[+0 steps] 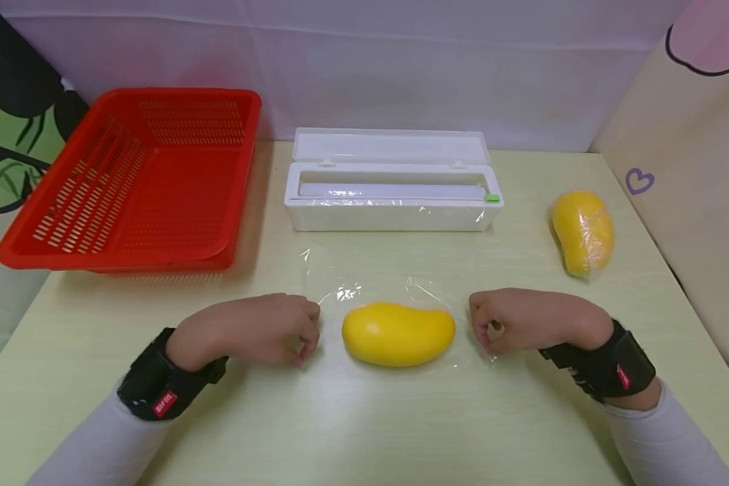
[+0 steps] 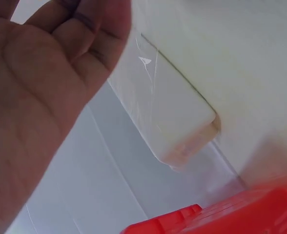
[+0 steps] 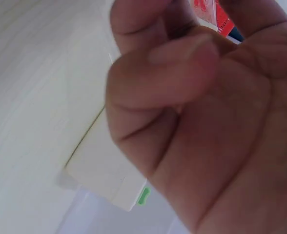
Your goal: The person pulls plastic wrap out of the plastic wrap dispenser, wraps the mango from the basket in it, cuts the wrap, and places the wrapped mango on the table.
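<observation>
Counter [image 1: 401,432], pale, wood-grained; behind it, a lilac cloth [image 1: 401,74]; at right, a cream panel [image 1: 674,236] bearing a purple heart [image 1: 639,181]. Clear film [image 1: 349,292], drawn from an open-lidded white dispenser [image 1: 395,217] — left hand [image 1: 261,329] and right hand [image 1: 525,320] each pinching it. Yellow mango [image 1: 399,335], on the film between them. Red basket [image 1: 115,261], back left; film-wrapped mango [image 1: 584,233], right.

We pinched clear film [image 1: 348,293] with our left hand [image 1: 258,329] and right hand [image 1: 525,320]. A smooth yellow mango [image 1: 398,334] lay sideways on it, between them.
</observation>
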The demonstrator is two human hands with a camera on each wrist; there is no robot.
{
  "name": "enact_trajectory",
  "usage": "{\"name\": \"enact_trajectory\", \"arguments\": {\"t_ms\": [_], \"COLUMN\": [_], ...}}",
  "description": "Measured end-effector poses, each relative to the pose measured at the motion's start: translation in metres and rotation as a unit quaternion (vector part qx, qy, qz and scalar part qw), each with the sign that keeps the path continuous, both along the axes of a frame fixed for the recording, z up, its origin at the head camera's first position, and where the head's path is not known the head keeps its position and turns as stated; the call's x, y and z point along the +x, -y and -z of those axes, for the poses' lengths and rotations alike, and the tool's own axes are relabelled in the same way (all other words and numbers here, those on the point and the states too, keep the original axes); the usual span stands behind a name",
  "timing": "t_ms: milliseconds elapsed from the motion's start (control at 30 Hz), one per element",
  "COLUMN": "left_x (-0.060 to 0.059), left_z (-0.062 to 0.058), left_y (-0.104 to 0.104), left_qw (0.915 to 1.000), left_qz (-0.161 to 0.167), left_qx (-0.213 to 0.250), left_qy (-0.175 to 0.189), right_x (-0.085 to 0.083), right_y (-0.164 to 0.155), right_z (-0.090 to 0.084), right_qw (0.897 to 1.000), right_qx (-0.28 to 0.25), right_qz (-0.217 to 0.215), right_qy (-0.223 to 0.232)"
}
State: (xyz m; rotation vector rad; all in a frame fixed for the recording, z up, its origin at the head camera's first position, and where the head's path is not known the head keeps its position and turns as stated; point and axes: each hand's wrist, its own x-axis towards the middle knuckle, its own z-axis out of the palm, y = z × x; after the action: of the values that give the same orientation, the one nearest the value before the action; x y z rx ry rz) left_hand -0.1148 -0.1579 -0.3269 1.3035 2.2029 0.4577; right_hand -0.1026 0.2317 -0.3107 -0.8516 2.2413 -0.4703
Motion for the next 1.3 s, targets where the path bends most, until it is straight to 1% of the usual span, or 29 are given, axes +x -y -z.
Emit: {"name": "enact_trajectory", "arguments": {"t_ms": [100, 200, 333, 433, 567, 700, 867, 967, 1100, 1300], "left_x": [-0.002, -0.005, -0.009, -0.011, -0.013, -0.015, -0.018, -0.019, -0.021, -0.025], "left_z": [0.000, 0.002, 0.005, 0.008, 0.012, 0.013, 0.016, 0.017, 0.018, 0.019], "left_y": [0.002, 0.002, 0.001, 0.000, -0.004, -0.007, -0.009, -0.010, -0.011, -0.014], "left_qw": [0.9993, 0.9966, 0.9898, 0.9842, 0.9769, 0.9689, 0.9619, 0.9561, 0.9466, 0.9364], "left_qz": [-0.011, -0.019, -0.029, -0.036, -0.044, -0.061, -0.078, -0.101, -0.131, -0.164], "left_qx": [0.034, 0.077, 0.128, 0.152, 0.170, 0.184, 0.207, 0.217, 0.229, 0.238], "left_qy": [0.012, 0.024, 0.055, 0.083, 0.121, 0.154, 0.161, 0.169, 0.185, 0.199], "right_x": [-0.001, -0.003, -0.005, -0.008, -0.012, -0.015, -0.017, -0.019, -0.021, -0.023], "right_y": [-0.003, -0.005, -0.008, -0.010, -0.010, -0.009, -0.007, -0.006, -0.006, -0.007], "right_z": [0.001, 0.003, 0.006, 0.008, 0.012, 0.014, 0.016, 0.018, 0.021, 0.027], "right_qw": [1.000, 0.998, 0.993, 0.989, 0.985, 0.984, 0.985, 0.984, 0.980, 0.974], "right_qx": [-0.022, -0.054, -0.106, -0.142, -0.171, -0.176, -0.173, -0.174, -0.187, -0.205], "right_qz": [-0.004, -0.009, -0.020, -0.024, -0.022, -0.009, 0.015, 0.028, 0.046, 0.072], "right_qy": [-0.005, -0.017, -0.038, -0.035, -0.021, -0.003, 0.024, 0.034, 0.048, 0.056]}}
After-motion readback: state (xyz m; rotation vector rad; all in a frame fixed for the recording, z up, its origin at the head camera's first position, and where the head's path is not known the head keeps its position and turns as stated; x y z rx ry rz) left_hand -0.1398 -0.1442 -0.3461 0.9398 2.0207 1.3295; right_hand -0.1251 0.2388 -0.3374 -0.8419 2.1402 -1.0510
